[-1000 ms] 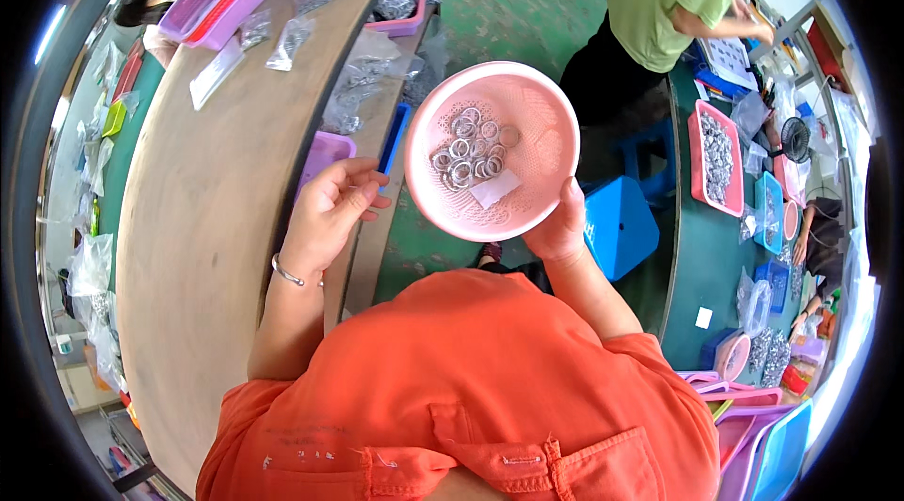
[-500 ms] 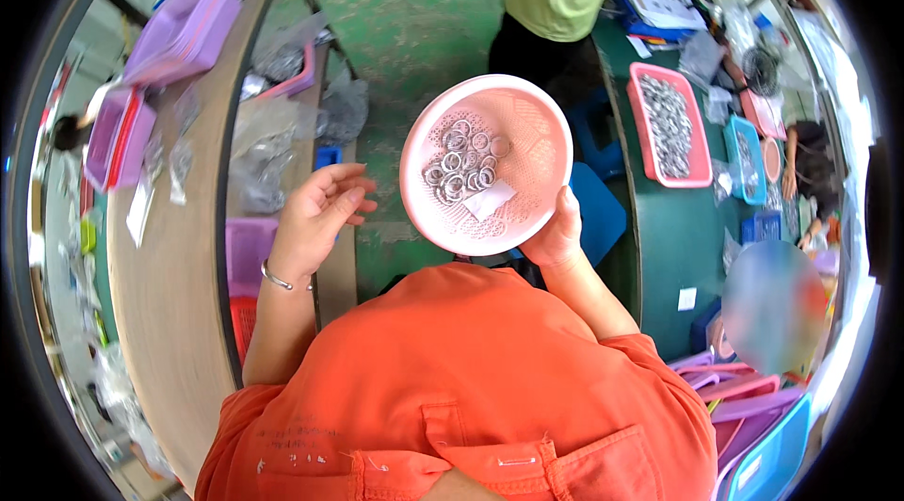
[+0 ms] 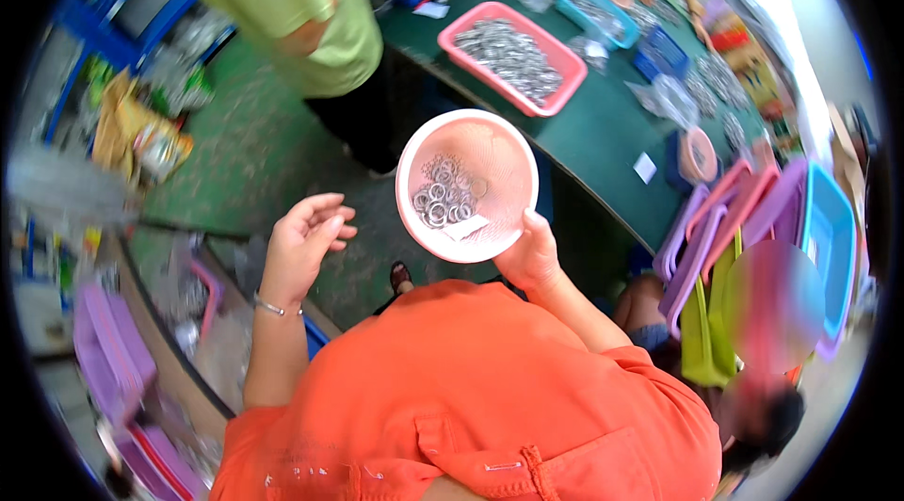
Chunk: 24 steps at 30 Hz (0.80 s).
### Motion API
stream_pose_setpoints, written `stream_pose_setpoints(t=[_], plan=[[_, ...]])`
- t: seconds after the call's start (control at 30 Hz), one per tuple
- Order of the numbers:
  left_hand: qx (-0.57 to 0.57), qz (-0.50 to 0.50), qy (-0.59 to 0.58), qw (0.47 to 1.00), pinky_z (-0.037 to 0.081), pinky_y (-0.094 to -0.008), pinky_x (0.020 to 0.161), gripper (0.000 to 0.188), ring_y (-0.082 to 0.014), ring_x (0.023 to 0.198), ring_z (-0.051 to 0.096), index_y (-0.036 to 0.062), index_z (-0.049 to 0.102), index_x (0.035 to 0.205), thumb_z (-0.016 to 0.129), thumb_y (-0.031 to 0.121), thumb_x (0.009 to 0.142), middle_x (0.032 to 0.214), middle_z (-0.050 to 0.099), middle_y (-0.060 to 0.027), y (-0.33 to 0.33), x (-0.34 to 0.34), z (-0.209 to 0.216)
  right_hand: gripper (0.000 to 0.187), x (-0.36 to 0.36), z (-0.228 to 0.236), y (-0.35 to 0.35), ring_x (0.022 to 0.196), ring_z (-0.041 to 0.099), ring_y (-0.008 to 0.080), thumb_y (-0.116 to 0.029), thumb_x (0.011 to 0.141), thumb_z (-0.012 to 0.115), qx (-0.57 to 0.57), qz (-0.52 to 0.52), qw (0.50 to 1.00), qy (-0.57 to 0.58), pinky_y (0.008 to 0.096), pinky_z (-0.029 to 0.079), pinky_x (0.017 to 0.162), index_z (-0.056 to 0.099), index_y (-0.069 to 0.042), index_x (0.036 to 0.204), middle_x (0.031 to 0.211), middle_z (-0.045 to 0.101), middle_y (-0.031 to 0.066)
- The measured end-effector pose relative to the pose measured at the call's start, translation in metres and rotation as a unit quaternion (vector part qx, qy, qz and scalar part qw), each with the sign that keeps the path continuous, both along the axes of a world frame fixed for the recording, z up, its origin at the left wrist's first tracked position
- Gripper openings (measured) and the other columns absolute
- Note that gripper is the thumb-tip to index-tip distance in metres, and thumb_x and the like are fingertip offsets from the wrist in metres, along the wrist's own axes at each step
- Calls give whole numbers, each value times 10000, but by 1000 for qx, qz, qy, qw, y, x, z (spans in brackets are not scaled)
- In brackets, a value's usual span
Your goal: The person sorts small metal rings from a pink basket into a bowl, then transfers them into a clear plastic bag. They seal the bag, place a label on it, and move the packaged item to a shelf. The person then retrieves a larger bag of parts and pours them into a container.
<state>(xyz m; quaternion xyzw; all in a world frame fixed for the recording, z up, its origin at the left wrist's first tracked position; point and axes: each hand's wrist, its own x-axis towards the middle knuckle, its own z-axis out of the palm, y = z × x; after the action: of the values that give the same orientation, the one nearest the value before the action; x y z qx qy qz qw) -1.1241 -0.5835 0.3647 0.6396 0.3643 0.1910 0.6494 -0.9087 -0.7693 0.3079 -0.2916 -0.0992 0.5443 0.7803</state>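
A round pink plastic basket with a perforated bottom is held up in front of my body. My right hand grips its lower right rim, thumb over the edge. Inside lie several silver metal rings in a loose cluster and a small white paper slip. To the left of the basket, apart from it, my left hand hovers with fingers loosely curved and nothing in it. A metal bangle circles that wrist.
A green table at the right bears a pink tray of metal pieces and a light-blue tray. A person in a green shirt stands ahead. Stacked purple baskets lie left; coloured baskets stand right.
My body has turned right, so the green table and its trays now sit nearer the middle. The basket stays in my right hand; the wooden bench has swung to the lower left.
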Motion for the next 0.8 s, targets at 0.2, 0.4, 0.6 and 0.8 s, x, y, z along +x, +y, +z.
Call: stream_pose_setpoints(t=[0.2,0.4,0.6,0.8], plan=[[-46,-123,22,991,503,-245,682,284,-150,809,621,-15,522,1136,546,92,874,993,622,-113,46,49,-28,683,14,-24,-29,1182,446,299,-321,732,587,-45,-194,979,42,457,348,1003,359,-34,1309,1300,445,147],[-64,-249,50,965,493,-246,688,271,-145,821,620,-9,535,1129,551,95,879,996,625,-102,42,122,-32,586,59,-55,-64,1136,488,283,-239,771,568,-123,-398,906,71,411,422,960,372,-28,1281,1261,475,138],[-64,-265,76,959,491,-249,693,281,-149,838,619,-14,531,1133,553,98,876,1003,623,-106,43,180,-33,509,159,-113,-72,1083,500,294,-33,730,452,-72,-404,900,147,412,438,931,391,17,1232,1189,488,167],[-67,-244,134,958,487,-257,708,301,-159,853,615,-11,524,1145,562,108,871,1014,619,-111,38,234,-40,518,273,-146,-53,1107,502,367,64,835,320,-295,-396,857,147,451,453,913,250,22,1346,1237,443,254]])
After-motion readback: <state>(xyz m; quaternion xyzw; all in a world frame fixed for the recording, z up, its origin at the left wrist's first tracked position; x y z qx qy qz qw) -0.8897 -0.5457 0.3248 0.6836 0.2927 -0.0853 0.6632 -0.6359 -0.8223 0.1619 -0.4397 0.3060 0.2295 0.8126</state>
